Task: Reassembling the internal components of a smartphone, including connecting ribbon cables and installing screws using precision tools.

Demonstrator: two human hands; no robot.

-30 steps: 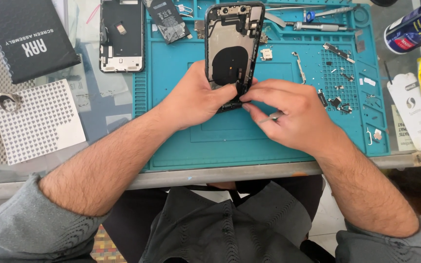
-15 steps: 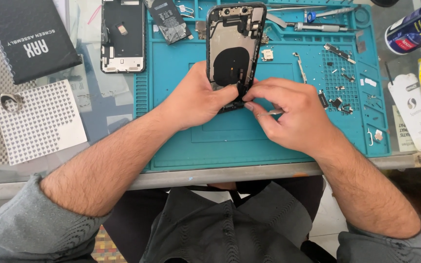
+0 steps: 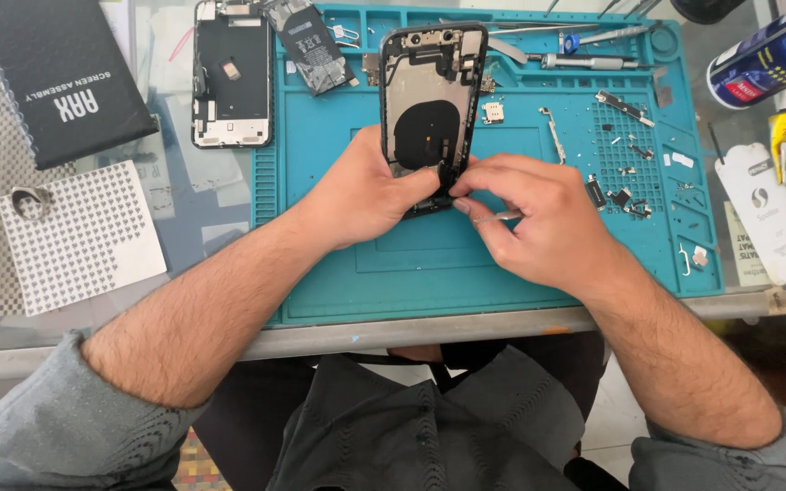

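An opened phone housing [image 3: 429,100], black-framed with a dark round coil inside, stands tilted over the teal work mat [image 3: 502,264]. My left hand [image 3: 366,195] grips its lower left edge. My right hand [image 3: 539,218] pinches at the housing's bottom edge with thumb and fingertips, and a thin metal tool [image 3: 499,216] shows between the fingers. The bottom end of the housing is hidden by both hands.
A detached phone screen [image 3: 232,77] and a battery [image 3: 307,41] lie at the mat's top left. Screwdrivers [image 3: 593,62] and several small screws and parts [image 3: 625,173] sit on the right. A black box [image 3: 56,77], a dotted white card [image 3: 79,236] and a blue spray can [image 3: 770,55] flank the mat.
Both hands stay on the housing's lower end. The housing has tilted slightly and my right fingers have shifted a little along its bottom edge.
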